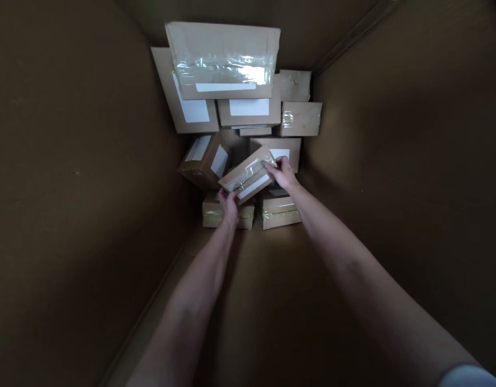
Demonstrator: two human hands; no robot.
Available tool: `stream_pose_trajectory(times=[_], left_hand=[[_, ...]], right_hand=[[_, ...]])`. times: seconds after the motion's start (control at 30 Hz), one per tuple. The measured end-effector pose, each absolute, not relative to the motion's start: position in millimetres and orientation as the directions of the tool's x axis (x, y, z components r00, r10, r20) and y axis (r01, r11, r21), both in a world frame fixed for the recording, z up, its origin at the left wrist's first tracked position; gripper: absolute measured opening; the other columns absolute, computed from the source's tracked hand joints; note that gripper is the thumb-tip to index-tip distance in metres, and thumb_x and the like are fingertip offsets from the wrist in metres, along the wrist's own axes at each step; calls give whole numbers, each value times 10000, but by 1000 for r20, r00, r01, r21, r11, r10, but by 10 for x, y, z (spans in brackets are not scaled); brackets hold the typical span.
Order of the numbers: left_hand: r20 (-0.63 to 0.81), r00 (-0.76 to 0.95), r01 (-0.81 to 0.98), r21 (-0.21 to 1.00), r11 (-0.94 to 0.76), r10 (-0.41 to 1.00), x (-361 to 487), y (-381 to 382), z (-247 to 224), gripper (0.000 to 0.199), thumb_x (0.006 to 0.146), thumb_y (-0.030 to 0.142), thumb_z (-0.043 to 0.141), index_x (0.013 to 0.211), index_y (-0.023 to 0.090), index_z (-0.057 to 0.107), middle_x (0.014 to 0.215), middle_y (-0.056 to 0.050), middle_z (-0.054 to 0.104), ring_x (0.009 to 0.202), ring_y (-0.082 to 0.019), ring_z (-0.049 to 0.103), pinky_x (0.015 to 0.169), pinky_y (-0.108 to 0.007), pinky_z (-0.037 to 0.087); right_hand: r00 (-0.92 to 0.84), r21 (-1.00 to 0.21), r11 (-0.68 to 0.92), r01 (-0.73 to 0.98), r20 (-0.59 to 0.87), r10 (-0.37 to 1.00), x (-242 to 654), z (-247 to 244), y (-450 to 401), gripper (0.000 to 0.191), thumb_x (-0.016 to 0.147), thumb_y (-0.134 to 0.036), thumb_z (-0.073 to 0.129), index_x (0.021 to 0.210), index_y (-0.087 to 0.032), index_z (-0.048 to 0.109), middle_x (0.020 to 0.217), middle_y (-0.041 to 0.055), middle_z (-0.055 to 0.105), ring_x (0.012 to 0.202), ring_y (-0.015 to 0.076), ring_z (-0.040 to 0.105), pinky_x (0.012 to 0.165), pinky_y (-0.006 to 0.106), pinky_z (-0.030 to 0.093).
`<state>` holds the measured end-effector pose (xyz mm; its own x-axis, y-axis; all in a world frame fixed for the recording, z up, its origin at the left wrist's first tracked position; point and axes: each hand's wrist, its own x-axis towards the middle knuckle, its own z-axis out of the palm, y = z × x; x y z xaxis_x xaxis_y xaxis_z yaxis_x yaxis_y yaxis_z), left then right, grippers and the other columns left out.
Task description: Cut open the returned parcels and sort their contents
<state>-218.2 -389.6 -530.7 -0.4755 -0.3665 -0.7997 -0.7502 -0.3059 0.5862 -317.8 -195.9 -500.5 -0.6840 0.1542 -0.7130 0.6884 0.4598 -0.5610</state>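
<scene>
Both my hands hold a small taped cardboard box (248, 174) with white labels, tilted so that its right end is higher in the view. My left hand (229, 206) grips its lower left corner, and my right hand (282, 172) has its upper right end between thumb and fingers. Beneath it lie two taped boxes, one at the left (245, 217) and one at the right (281, 212). A brown box with labels (203, 161) leans just left of the held one. Behind my right hand is another labelled box (294, 150).
Tall cardboard walls (393, 177) enclose the space on the sides. At the far end a large taped box (224, 45) rests over a labelled box (250, 114), beside a tilted box (167, 80) and two smaller boxes at the right (302, 119).
</scene>
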Motion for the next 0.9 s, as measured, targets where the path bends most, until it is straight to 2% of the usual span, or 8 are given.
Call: stream_pose_trajectory(times=[0.1,0.2,0.3,0.43,0.63,0.8,0.9], left_hand=[[-717,-590,-700,683,-208,-372,-2284,-3935,-5108,515,745,288,608,1247,210,524,1236,-52,605,1171,-213,547,1005,-328,420],[-701,-672,-693,709,-133,-238,-2395,-3927,-4738,550,724,295,633,1260,212,536,1285,-57,588,1210,-240,524,1053,-356,382],[-681,-718,-680,731,-65,-143,-2498,-3909,-4167,562,744,309,634,1288,232,513,1323,-56,567,1248,-252,497,1083,-378,358],[-652,-756,-653,757,-7,-56,-2654,-3934,-3134,585,781,368,633,1327,253,459,1374,-55,522,1302,-256,450,1118,-392,322],[-514,-854,-516,856,-7,84,-2671,-3990,-1275,680,805,495,623,1381,250,358,1436,-95,432,1340,-252,406,1132,-412,307],[-366,-887,-393,919,-44,283,-2281,-3847,200,741,794,525,620,1413,271,301,1412,-99,454,1303,-246,453,1088,-406,382],[-322,-852,-361,932,-19,413,-2015,-3583,909,729,784,512,625,1415,334,305,1415,-58,464,1300,-248,456,1071,-399,412]], right_hand=[[-641,-591,266,761,-747,177,-2763,-4776,-1730,590,719,-545,674,1182,-210,528,1164,64,633,1102,230,580,1033,429,399],[-530,-524,85,847,-827,187,-2442,-4439,-1649,599,720,-520,679,1207,-207,525,1171,80,651,1082,238,607,998,425,435],[-511,-525,3,851,-828,229,-2372,-3934,-1640,581,729,-505,684,1205,-216,520,1163,77,662,1054,233,626,963,416,464],[-571,-581,36,813,-783,246,-2524,-2904,-1623,522,740,-503,685,1152,-212,551,1120,76,681,1023,230,640,940,414,476],[-698,-687,168,707,-639,324,-2507,-895,-1615,601,739,-525,688,1229,-216,527,1185,80,656,1083,229,619,977,416,447],[-837,-816,264,514,-410,361,-2019,697,-1397,668,758,-555,661,1307,-208,508,1293,96,594,1177,244,566,1022,412,417],[-868,-888,256,383,-252,428,-1392,1423,-1131,676,776,-581,626,1336,-224,501,1315,77,579,1189,244,558,1029,416,421]])
